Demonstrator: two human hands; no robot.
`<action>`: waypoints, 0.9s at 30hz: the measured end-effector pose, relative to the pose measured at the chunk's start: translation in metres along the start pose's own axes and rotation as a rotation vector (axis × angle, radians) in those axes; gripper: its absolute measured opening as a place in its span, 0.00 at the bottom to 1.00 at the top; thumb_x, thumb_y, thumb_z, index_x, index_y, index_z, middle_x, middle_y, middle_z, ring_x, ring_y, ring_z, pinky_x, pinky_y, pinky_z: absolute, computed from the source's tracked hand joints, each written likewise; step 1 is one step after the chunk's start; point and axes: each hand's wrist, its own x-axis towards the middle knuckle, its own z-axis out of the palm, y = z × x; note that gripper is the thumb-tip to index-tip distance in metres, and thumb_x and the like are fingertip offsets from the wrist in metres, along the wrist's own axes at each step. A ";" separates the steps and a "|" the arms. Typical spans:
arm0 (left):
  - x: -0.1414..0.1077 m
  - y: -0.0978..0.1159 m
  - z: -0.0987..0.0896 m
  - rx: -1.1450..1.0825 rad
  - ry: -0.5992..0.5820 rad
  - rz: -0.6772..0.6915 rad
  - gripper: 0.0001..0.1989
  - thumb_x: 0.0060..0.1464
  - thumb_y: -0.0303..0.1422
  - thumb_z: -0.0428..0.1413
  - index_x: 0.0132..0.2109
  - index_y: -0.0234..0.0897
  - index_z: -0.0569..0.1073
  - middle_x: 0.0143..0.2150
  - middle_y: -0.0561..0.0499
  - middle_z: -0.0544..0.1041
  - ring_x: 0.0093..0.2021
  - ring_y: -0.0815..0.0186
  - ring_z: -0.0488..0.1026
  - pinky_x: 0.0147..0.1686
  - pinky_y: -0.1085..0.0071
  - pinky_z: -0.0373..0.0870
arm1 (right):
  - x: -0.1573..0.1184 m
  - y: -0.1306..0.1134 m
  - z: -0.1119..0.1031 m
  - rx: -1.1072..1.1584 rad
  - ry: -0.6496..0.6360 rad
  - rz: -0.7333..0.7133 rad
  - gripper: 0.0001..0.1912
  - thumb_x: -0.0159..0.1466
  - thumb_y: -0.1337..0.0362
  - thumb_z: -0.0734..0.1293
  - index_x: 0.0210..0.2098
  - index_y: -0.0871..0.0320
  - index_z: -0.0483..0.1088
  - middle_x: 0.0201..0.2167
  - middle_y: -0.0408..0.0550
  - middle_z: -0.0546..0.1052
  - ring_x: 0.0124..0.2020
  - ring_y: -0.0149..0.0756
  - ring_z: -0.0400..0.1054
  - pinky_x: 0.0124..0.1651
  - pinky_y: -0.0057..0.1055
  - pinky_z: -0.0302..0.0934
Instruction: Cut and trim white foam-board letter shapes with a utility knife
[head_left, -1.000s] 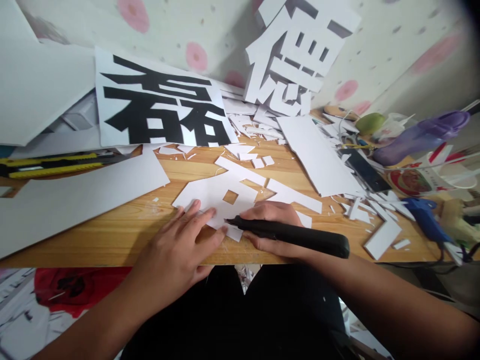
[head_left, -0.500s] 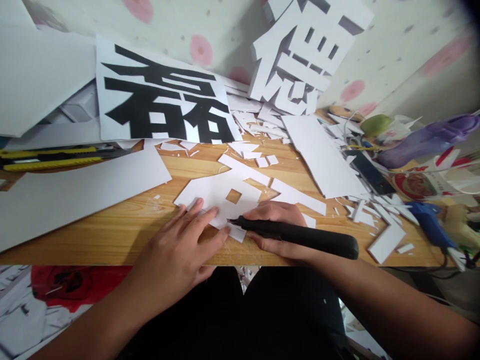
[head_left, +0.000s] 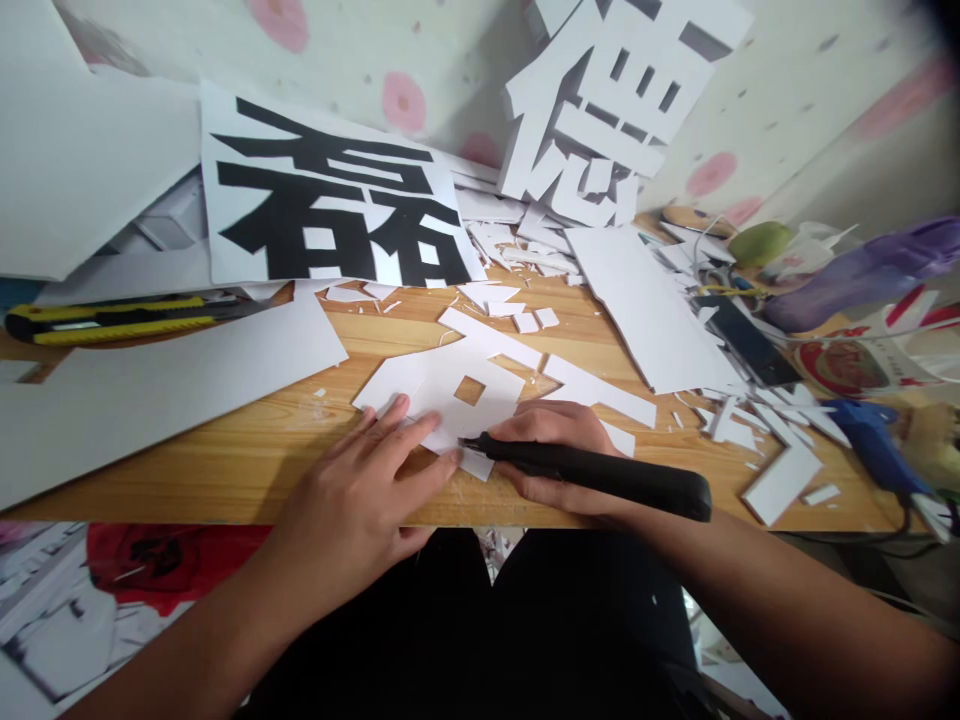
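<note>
A white foam board piece [head_left: 420, 378] with a square hole lies flat near the table's front edge. My left hand [head_left: 375, 460] rests on its left part, fingers spread and pressing down. A black-handled craft knife [head_left: 600, 473] is gripped in my right hand [head_left: 551, 440], its tip touching the board close to my left thumb and fingertips. The right hand covers part of the board. Beyond it, slanted strips [head_left: 600, 388] of the cut shape extend to the right.
A sheet with a black printed character [head_left: 337, 200] leans at the back, beside a white cut-out character [head_left: 592, 120]. A yellow-black cutter [head_left: 112, 320] and long white board [head_left: 187, 375] lie left. Foam scraps [head_left: 784, 470], a phone [head_left: 746, 340] and a blue glue gun [head_left: 874, 445] are right.
The knife's tip has shifted very slightly, with its handle end a little lower and to the left. The whole view has turned slightly; the left hand stays on the board.
</note>
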 end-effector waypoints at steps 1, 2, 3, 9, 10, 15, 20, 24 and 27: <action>0.000 0.000 0.001 0.003 0.000 0.002 0.29 0.45 0.24 0.63 0.55 0.44 0.70 0.64 0.44 0.66 0.67 0.44 0.56 0.63 0.44 0.60 | 0.000 0.000 -0.001 0.002 -0.004 -0.011 0.11 0.57 0.72 0.70 0.40 0.57 0.72 0.28 0.41 0.73 0.25 0.26 0.65 0.30 0.24 0.61; 0.000 -0.001 0.001 0.007 -0.003 0.002 0.29 0.45 0.24 0.63 0.55 0.44 0.70 0.64 0.44 0.66 0.68 0.45 0.56 0.63 0.44 0.61 | 0.000 0.000 -0.002 0.007 -0.004 -0.026 0.10 0.58 0.72 0.70 0.39 0.57 0.72 0.28 0.41 0.72 0.25 0.26 0.65 0.30 0.24 0.61; 0.000 -0.002 0.001 0.014 0.001 0.006 0.29 0.45 0.25 0.63 0.56 0.44 0.70 0.63 0.44 0.66 0.67 0.44 0.56 0.62 0.43 0.61 | -0.001 0.001 -0.003 0.013 -0.004 -0.041 0.10 0.58 0.72 0.69 0.39 0.57 0.71 0.28 0.41 0.72 0.25 0.27 0.65 0.29 0.24 0.61; 0.000 -0.002 0.000 0.012 0.015 0.014 0.30 0.44 0.25 0.64 0.56 0.45 0.70 0.63 0.44 0.67 0.67 0.44 0.57 0.62 0.44 0.62 | 0.001 0.005 -0.008 0.035 -0.052 -0.115 0.09 0.60 0.71 0.68 0.40 0.56 0.70 0.29 0.43 0.73 0.28 0.29 0.67 0.31 0.26 0.62; 0.000 -0.001 0.000 0.007 0.009 0.007 0.30 0.44 0.25 0.64 0.56 0.45 0.70 0.63 0.44 0.67 0.67 0.44 0.57 0.62 0.44 0.62 | 0.001 0.007 -0.008 0.035 -0.064 -0.126 0.09 0.60 0.70 0.68 0.41 0.57 0.70 0.29 0.43 0.73 0.28 0.29 0.67 0.32 0.26 0.62; 0.000 -0.001 0.000 0.010 0.014 0.030 0.31 0.44 0.24 0.62 0.57 0.44 0.69 0.63 0.44 0.67 0.67 0.44 0.56 0.62 0.43 0.62 | -0.001 0.013 -0.011 0.053 -0.101 -0.151 0.09 0.61 0.67 0.68 0.42 0.58 0.70 0.28 0.44 0.72 0.30 0.32 0.67 0.35 0.29 0.63; -0.001 -0.003 0.001 0.016 0.017 0.029 0.31 0.45 0.24 0.62 0.57 0.45 0.69 0.64 0.44 0.66 0.68 0.45 0.56 0.62 0.43 0.61 | -0.004 0.014 -0.016 0.095 -0.109 -0.144 0.07 0.60 0.69 0.68 0.39 0.57 0.70 0.29 0.45 0.73 0.31 0.32 0.67 0.35 0.29 0.64; -0.001 -0.003 0.000 0.023 0.006 0.020 0.30 0.45 0.24 0.62 0.56 0.46 0.69 0.64 0.44 0.65 0.68 0.45 0.56 0.62 0.44 0.61 | -0.005 0.015 -0.018 0.062 -0.116 -0.164 0.08 0.61 0.68 0.67 0.41 0.57 0.69 0.28 0.45 0.73 0.30 0.33 0.68 0.34 0.30 0.65; 0.000 -0.001 -0.001 0.012 0.003 0.007 0.31 0.44 0.24 0.63 0.56 0.47 0.68 0.63 0.46 0.66 0.68 0.46 0.56 0.63 0.44 0.61 | -0.007 0.016 -0.020 0.065 -0.136 -0.157 0.09 0.62 0.67 0.67 0.43 0.57 0.69 0.29 0.46 0.74 0.32 0.33 0.69 0.36 0.30 0.66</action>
